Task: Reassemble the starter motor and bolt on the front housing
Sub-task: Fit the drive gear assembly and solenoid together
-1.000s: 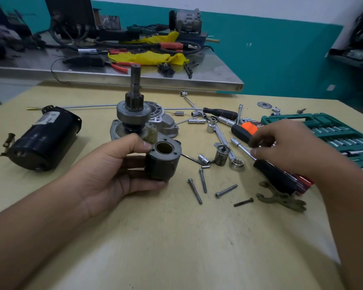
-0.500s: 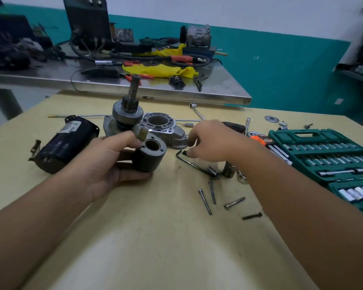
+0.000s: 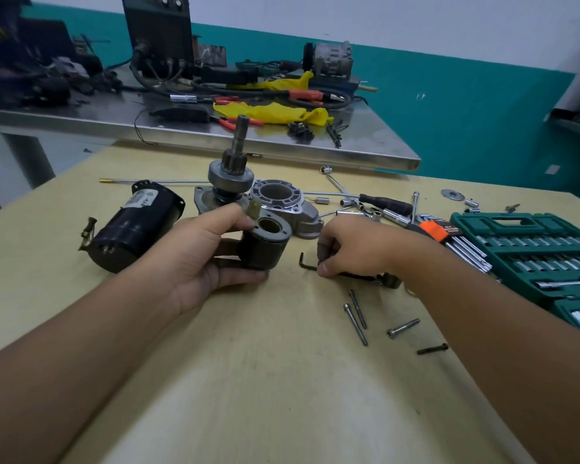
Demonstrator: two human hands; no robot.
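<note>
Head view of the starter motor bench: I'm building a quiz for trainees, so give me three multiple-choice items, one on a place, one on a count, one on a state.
1. Where does the black motor body lie?
A. left of the left hand
B. inside the socket case
C. on the steel bench

2. How many loose bolts lie near the right forearm?
A. one
B. four
C. seven

3. What is the right hand doing?
A. lying flat and empty
B. pinching the hex key
C. gripping a socket

Answers: 1 A, it rests on the table beyond the left hand. 2 B, three silver and one dark. 3 B, its fingers close on the key's shaft against the table.
</note>
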